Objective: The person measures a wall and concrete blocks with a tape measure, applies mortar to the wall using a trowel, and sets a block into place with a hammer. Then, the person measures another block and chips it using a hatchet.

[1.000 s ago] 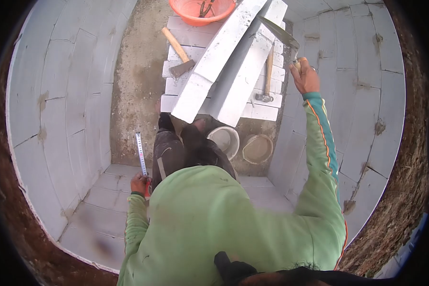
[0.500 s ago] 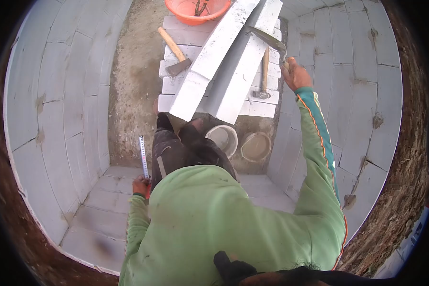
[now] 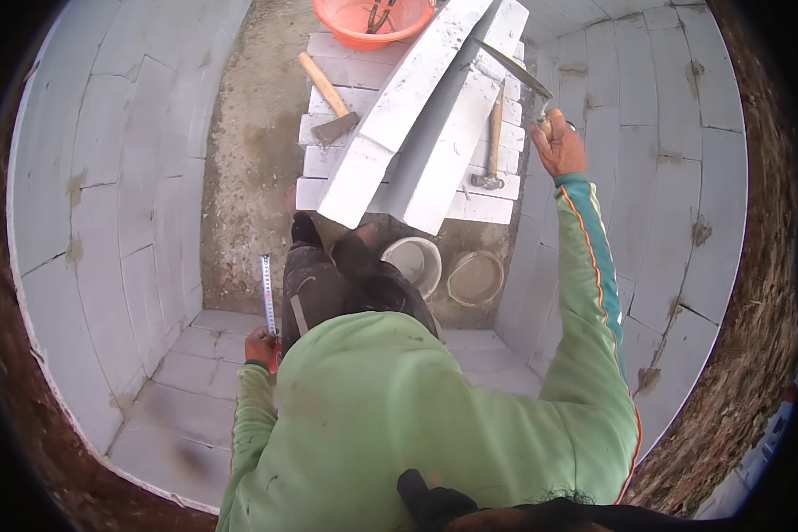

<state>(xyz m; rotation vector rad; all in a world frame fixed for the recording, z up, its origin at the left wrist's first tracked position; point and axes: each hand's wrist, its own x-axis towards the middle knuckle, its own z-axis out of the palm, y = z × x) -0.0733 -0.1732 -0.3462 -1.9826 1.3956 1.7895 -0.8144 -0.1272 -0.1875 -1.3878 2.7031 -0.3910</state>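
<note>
One tape measure (image 3: 268, 297), two long blocks (image 3: 406, 105), one trowel (image 3: 521, 73).
The tape measure is grasped in the left hand (image 3: 261, 347), apparently by its case, leaving the strip free; the blocks are laid across the surface (image 3: 483, 210), seemingly for support; the trowel is gripped by its handle in the right hand (image 3: 559, 146), probably for control.

The bench (image 3: 479, 208) is a deck of white slabs on the floor (image 3: 248, 168). On it lie an orange basin (image 3: 350, 40) at eleven o'clock, a hatchet (image 3: 337, 104) at nine, a hammer (image 3: 495, 133) at three, and two long blocks (image 3: 399, 102) slanting from one toward seven.
</note>
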